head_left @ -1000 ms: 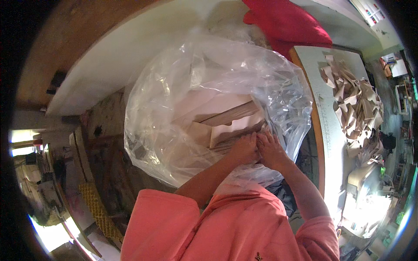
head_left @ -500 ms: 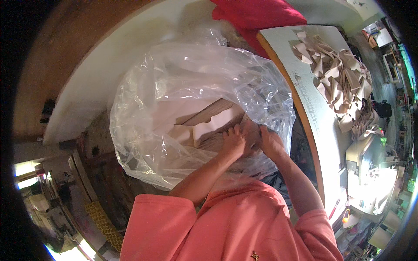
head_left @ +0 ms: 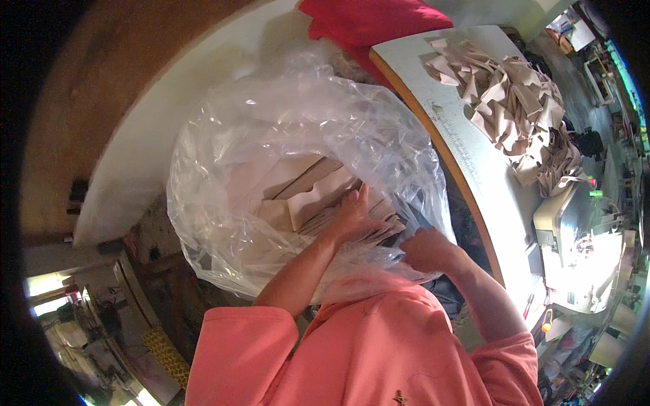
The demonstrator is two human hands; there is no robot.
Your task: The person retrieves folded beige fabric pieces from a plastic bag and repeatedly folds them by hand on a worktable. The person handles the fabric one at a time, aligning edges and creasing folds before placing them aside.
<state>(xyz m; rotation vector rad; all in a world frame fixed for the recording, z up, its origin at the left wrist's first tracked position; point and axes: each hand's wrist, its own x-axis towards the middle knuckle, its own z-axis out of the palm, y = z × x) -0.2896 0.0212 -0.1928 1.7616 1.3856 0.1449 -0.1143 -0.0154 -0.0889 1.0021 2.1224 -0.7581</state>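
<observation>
Bench (head_left: pixel 474 176) at right, long edge beside person; carries loose heap of beige cut pieces (head_left: pixel 521 108), within reach.

Clear bag (head_left: pixel 271 169) big, billowed, mouth toward person's lap, so the hands can enter it.

Stack of beige pieces (head_left: pixel 305 196) lies inside bag, near mouth.

Left hand (head_left: pixel 352 216) inside bag, fingers flat and spread on stack, pressing rather than gripping.

Right hand (head_left: pixel 426 250) clenched on bag rim at right, apparently holding mouth open.

Red cloth (head_left: pixel 365 20) at top, apart.
</observation>
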